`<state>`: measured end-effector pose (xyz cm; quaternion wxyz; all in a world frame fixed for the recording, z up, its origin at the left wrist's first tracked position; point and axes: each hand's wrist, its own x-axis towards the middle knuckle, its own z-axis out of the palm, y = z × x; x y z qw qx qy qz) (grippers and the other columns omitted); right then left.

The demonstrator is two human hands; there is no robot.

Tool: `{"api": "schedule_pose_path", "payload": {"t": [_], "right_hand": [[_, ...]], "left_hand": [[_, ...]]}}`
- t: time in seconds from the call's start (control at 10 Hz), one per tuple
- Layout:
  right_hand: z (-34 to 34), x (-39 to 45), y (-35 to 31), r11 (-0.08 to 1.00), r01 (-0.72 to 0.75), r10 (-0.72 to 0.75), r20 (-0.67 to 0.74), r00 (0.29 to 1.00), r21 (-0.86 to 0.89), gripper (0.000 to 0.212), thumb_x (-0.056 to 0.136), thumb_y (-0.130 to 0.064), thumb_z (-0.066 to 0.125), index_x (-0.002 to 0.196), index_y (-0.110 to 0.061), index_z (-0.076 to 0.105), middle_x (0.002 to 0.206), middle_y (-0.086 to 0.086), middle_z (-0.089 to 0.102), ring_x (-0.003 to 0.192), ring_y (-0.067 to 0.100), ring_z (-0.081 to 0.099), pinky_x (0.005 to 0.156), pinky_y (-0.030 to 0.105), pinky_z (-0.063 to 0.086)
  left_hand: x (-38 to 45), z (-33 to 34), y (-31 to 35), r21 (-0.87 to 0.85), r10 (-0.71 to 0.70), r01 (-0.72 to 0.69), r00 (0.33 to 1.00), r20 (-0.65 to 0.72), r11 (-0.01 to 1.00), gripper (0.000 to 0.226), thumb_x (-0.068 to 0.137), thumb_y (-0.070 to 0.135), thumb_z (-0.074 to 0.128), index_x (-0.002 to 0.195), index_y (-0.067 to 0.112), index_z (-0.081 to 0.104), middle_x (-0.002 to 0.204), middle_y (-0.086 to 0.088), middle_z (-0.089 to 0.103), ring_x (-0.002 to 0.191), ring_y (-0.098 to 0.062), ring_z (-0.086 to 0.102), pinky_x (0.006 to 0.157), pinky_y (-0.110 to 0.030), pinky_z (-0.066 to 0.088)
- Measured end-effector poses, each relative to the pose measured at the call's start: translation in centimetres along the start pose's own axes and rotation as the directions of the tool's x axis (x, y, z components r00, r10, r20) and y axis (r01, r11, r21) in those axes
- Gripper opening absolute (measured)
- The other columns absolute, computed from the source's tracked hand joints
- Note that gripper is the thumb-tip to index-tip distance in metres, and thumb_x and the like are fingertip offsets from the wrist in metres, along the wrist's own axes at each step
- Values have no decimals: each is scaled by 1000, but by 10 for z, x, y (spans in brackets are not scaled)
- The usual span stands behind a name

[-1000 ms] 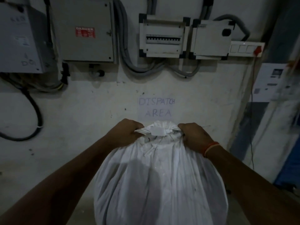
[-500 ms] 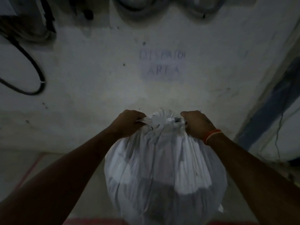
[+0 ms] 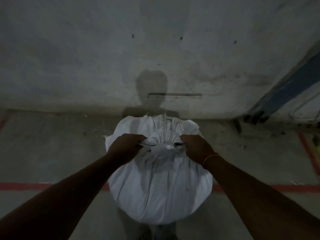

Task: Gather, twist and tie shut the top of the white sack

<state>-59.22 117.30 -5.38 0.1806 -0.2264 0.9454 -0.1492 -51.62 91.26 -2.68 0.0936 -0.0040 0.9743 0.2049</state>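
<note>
While the left hand [image 3: 123, 148] clenches one tail of fabric, the knot [image 3: 162, 144] sits bunched atop the white sack [image 3: 159, 189], which stands on the concrete floor [image 3: 52, 153] over a red line [image 3: 20, 186]; the right hand [image 3: 197, 148] fists the other tail.

A big white sack [image 3: 159, 184] sits on the grey floor [image 3: 52, 153], close to a dirty wall [image 3: 86, 58]. Its top is bunched into a knot [image 3: 162, 143] in the middle. The left hand [image 3: 124, 149] grips one cloth end of the knot and the right hand [image 3: 197, 148] grips the other end — one on each side. The right wrist wears an orange band [image 3: 208, 159]. A red line [image 3: 20, 186] runs across the floor under the sack.
</note>
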Motion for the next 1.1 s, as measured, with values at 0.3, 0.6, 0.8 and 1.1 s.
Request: {"api": "schedule_pose_path", "payload": {"t": [0.3, 0.6, 0.8, 1.1], "right_hand": [[161, 20, 37, 998, -9, 2, -124, 992, -56, 37, 60, 6, 67, 96, 0, 75, 73, 16, 72, 61, 36, 70, 62, 42, 60], [191, 12, 25, 962, -172, 143, -145, 979, -211, 37, 74, -15, 67, 110, -19, 58, 110, 11, 61, 93, 34, 57, 66, 45, 52], [185, 12, 23, 969, -166, 155, -71, 985, -185, 42, 73, -18, 66, 114, -19, 58, 115, 10, 58, 101, 34, 56, 73, 46, 51], [102, -9, 5, 997, -31, 45, -216, 975, 67, 59, 71, -28, 50, 129, -18, 59, 133, 6, 57, 126, 27, 51, 95, 44, 49]], "left_hand": [[1, 138, -60, 58, -110, 111, 994, -18, 992, 33, 99, 27, 52, 130, 29, 64, 117, 0, 71, 108, -19, 59, 91, -29, 47], [17, 175, -79, 23, -119, 117, 960, 252, 993, 67, 101, 28, 50, 159, 28, 14, 169, -5, 13, 156, -29, 11, 124, -53, 22], [16, 172, -83, -38, -135, 154, 941, 309, 987, 74, 100, 26, 54, 160, 25, 9, 168, -6, 16, 155, -29, 16, 124, -50, 23], [6, 71, -33, -174, -103, 169, 936, 336, 970, 99, 90, 26, 71, 160, 24, 1, 169, 1, -9, 156, -22, -11, 126, -39, 5]]}}
